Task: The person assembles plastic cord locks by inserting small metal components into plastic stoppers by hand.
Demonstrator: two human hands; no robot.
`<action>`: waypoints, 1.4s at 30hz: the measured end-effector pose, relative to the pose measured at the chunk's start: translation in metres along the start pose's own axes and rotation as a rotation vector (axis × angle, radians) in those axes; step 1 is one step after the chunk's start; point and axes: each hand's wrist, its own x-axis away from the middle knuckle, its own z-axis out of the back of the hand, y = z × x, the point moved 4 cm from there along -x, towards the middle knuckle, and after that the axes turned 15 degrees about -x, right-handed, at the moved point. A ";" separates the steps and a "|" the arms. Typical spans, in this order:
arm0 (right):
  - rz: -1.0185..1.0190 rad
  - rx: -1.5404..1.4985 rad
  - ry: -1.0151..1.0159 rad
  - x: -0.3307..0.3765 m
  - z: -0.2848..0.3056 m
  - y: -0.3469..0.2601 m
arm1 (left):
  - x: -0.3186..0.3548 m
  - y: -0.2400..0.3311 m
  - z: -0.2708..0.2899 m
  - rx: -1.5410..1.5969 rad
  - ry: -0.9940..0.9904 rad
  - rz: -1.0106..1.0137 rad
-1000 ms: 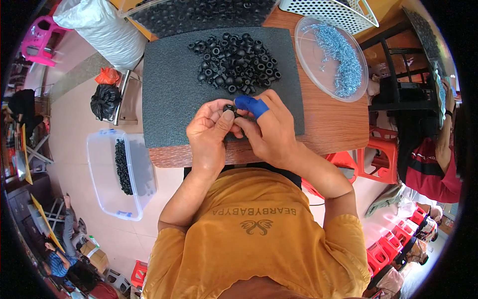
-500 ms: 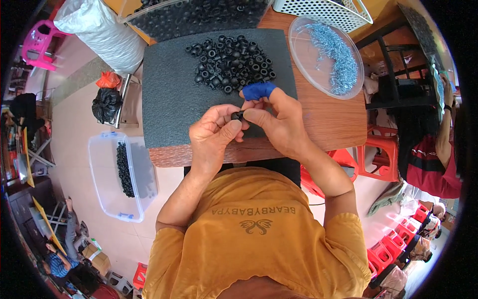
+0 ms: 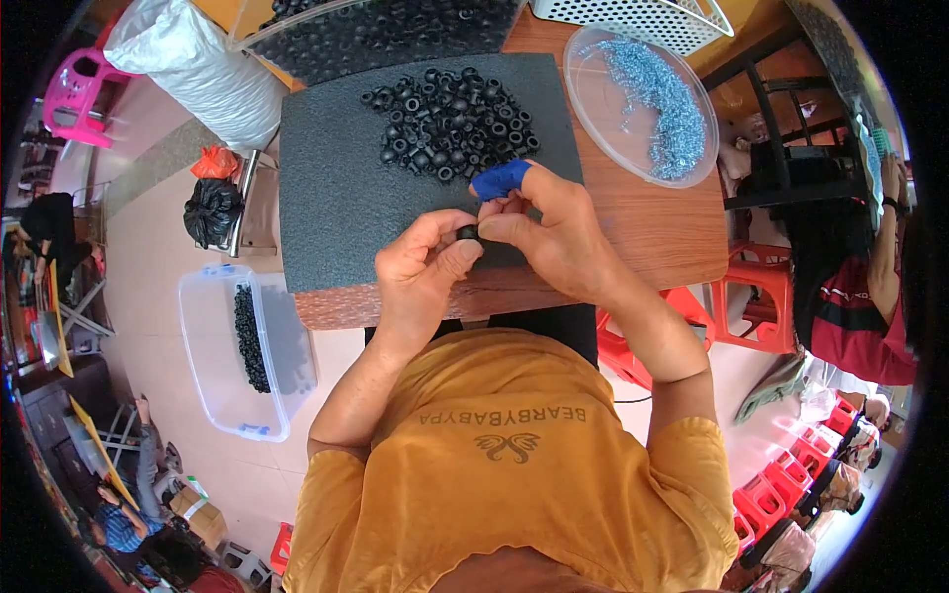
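Above the near edge of the dark mat [image 3: 336, 188], my left hand [image 3: 423, 265] pinches a small round black plastic part [image 3: 467, 232] between thumb and fingers. My right hand [image 3: 554, 225] meets it from the right, its thumb tip against the part and its fingers curled closed. Whatever lies between those right fingertips is too small or hidden to name. Blue tape [image 3: 501, 179] wraps the right index finger. Just beyond both hands, a loose heap of similar black parts [image 3: 455, 124] covers the mat's far half.
A round clear lid [image 3: 590, 109] with many tiny silvery-blue pieces [image 3: 664, 109] lies on the wooden table [image 3: 657, 232] at right. Behind the mat stand a clear bin [image 3: 395, 44] of black parts and a white perforated basket [image 3: 647, 25]. A clear tub [image 3: 203, 371] sits on the floor at left.
Both hands stay together around the black part, with only small finger shifts; the part shows turned a little. The whole view has shifted slightly.
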 end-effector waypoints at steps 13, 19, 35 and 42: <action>-0.003 -0.273 0.161 0.009 -0.007 0.019 | -0.002 -0.006 -0.002 0.245 -0.034 0.159; 0.065 -0.170 0.207 0.008 -0.007 0.016 | -0.001 -0.004 -0.002 0.239 -0.012 0.149; 0.446 0.296 0.215 0.017 -0.011 -0.006 | -0.002 -0.004 -0.010 0.284 -0.058 0.186; 0.598 0.327 0.175 0.026 -0.015 -0.008 | -0.003 0.000 -0.010 0.412 -0.074 0.279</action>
